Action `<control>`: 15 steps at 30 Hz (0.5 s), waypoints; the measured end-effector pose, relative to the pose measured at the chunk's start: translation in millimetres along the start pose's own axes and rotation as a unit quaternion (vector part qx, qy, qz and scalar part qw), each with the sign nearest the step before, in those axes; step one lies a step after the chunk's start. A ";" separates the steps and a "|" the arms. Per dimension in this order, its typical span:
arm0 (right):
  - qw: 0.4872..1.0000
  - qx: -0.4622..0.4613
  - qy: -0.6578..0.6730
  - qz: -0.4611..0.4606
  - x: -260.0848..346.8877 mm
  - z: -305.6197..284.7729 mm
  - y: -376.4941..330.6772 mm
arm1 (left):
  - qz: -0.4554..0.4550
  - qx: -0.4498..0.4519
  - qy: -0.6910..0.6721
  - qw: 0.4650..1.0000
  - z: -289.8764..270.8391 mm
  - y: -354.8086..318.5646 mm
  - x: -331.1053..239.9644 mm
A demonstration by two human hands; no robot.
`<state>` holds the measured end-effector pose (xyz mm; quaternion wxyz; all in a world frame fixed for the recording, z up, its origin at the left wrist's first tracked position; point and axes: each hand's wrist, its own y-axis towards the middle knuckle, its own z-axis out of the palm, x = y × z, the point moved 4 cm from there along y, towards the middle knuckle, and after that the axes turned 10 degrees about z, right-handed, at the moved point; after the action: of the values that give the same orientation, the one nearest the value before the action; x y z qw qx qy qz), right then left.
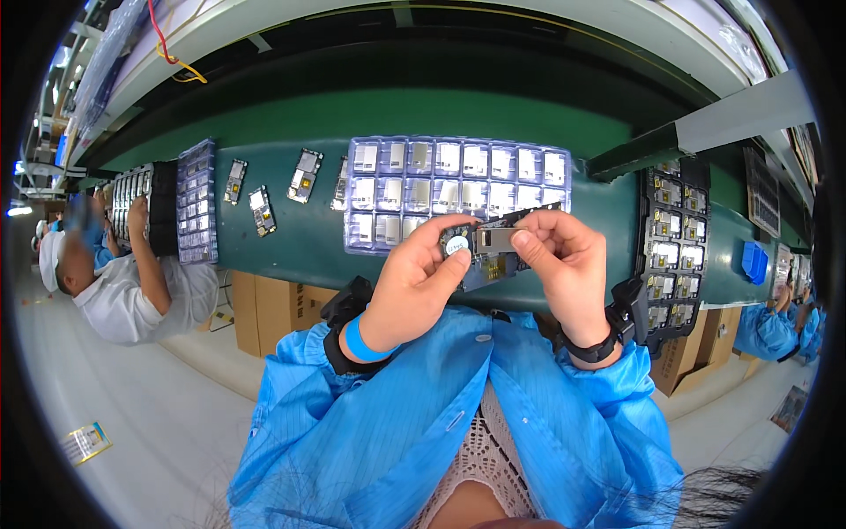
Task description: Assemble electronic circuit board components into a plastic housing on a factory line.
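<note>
My left hand (pixel 410 286) pinches the left end of a dark circuit board (pixel 485 275) that bears a round white sticker. My right hand (pixel 568 264), thumb and fingers closed, grips a small flat metal shield plate (pixel 496 240) lying over the board. I cannot tell whether the plate touches the board. Just beyond both hands, a clear plastic tray (pixel 458 139) holds rows of silvery metal plates in its pockets. Several loose circuit boards (pixel 305 175) lie on the green bench to the left of that tray.
To the right a black tray (pixel 648 220) holds rows of circuit boards, with a blue bin (pixel 753 262) beyond it. Another clear tray (pixel 196 203) is at the left, near a co-worker in white (pixel 145 304). A post (pixel 634 152) rises at the back right. Cardboard boxes (pixel 273 309) stand under the bench.
</note>
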<state>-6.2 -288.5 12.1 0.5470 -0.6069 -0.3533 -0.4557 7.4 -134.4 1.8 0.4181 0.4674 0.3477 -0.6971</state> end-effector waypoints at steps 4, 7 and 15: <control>1.000 0.003 0.005 0.005 -1.0 -3.8 -0.7 | 0.006 -0.008 -0.006 1.000 4.6 1.7 2.1; 1.000 0.004 -0.007 0.004 -2.7 -6.5 -1.3 | 0.005 0.002 0.004 1.000 3.7 1.2 5.5; 1.000 -0.008 -0.012 -0.006 -5.7 -7.2 1.4 | -0.016 0.008 0.002 1.000 5.3 1.8 3.5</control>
<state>-8.0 -295.5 6.2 0.5352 -0.6147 -0.3596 -0.4543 6.4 -140.7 0.0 0.4022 0.4663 0.3502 -0.7058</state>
